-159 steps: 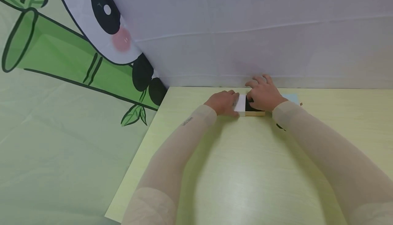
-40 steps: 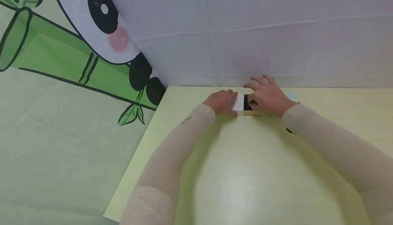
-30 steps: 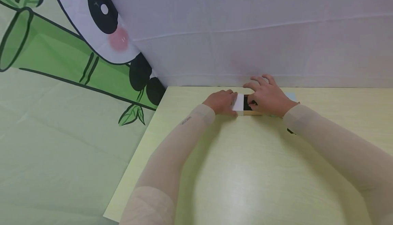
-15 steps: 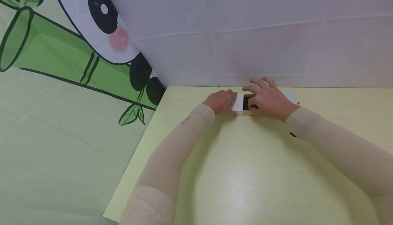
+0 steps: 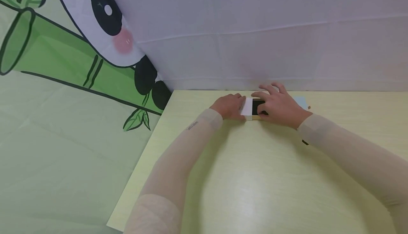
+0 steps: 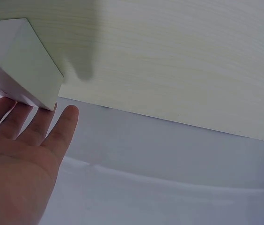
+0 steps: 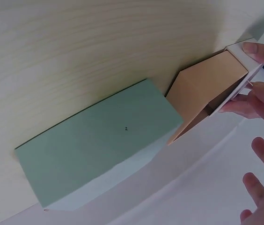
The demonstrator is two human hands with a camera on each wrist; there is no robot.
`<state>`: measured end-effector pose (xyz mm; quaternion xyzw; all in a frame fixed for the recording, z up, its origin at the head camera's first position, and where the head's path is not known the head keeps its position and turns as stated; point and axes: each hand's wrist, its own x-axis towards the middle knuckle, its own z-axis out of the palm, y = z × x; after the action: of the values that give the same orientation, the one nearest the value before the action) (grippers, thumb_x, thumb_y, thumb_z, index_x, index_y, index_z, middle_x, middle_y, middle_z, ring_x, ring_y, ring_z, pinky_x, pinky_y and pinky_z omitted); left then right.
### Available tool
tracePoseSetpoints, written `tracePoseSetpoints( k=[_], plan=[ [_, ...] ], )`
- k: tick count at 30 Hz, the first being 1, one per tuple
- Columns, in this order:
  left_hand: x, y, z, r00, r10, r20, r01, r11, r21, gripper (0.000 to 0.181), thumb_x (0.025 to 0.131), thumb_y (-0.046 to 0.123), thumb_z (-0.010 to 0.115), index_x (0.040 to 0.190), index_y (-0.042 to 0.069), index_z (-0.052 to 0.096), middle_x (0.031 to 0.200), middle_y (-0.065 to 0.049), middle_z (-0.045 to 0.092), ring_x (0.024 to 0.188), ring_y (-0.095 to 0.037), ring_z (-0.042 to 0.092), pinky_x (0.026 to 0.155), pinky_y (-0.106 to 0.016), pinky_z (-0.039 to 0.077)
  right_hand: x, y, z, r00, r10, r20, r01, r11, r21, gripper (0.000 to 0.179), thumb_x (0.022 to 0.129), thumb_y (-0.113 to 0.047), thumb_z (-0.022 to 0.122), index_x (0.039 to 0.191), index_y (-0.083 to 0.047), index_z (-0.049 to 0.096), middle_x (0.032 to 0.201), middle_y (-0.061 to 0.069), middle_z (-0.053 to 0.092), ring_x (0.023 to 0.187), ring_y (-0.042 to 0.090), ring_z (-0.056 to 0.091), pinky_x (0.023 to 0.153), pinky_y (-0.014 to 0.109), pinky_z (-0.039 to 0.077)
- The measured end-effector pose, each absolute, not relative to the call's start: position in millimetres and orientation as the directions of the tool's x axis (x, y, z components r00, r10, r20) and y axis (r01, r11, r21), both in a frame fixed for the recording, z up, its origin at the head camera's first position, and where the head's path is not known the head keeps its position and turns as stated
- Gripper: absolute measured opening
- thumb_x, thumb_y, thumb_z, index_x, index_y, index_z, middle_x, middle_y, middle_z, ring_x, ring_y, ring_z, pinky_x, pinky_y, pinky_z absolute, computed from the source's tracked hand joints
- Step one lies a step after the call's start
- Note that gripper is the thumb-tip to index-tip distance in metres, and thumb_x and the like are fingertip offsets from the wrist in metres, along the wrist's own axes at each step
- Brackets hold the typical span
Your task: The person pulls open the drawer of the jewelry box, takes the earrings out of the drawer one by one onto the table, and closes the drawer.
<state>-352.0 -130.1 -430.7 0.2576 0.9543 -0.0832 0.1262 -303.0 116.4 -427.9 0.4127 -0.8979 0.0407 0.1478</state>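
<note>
At the table's far edge lies a slide-out box: a white sleeve (image 5: 246, 107) on the left, a tan drawer (image 7: 211, 82) with a black inside (image 5: 256, 107) drawn out to the right. My left hand (image 5: 230, 106) grips the sleeve, thumb on the near side and fingers on the far side. My right hand (image 5: 280, 108) is over the drawer, thumb and index finger brought together at its opening, the other fingers spread. Whether a small thing is between those fingertips is hidden. A green box (image 7: 99, 145) stands right beside the drawer's end in the right wrist view.
A white cloth (image 5: 216, 39) hangs behind the table's far edge, and a panda-and-bamboo print (image 5: 73, 46) covers the left side. The pale wood table (image 5: 248, 177) stretches toward me. A small brown bit (image 5: 309, 107) shows beyond the right wrist.
My right hand has shifted slightly right and toward me, its wrist turning outward, with more of the drawer's black inside showing. The left hand and the box stay nearly still.
</note>
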Motion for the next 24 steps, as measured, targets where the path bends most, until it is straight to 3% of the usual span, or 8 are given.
tracePoseSetpoints(
  k=[24],
  plan=[
    [-353.8,-129.4,-431.8,-0.844,0.456,-0.283,0.495,0.865,-0.082,0.096,0.106,0.063,0.082,0.18,0.015,0.045,0.169,-0.005,0.064,0.139,-0.024,0.069,0.124,-0.044,0.062,-300.1,119.1,-434.5,-0.585,-0.746,0.318,-0.771,0.633,0.07,0.008,0.097,-0.016,0.096,0.095,-0.023,0.094,0.159,0.013,0.075,0.164,0.049,0.054,0.134,0.076,0.038]
  ],
)
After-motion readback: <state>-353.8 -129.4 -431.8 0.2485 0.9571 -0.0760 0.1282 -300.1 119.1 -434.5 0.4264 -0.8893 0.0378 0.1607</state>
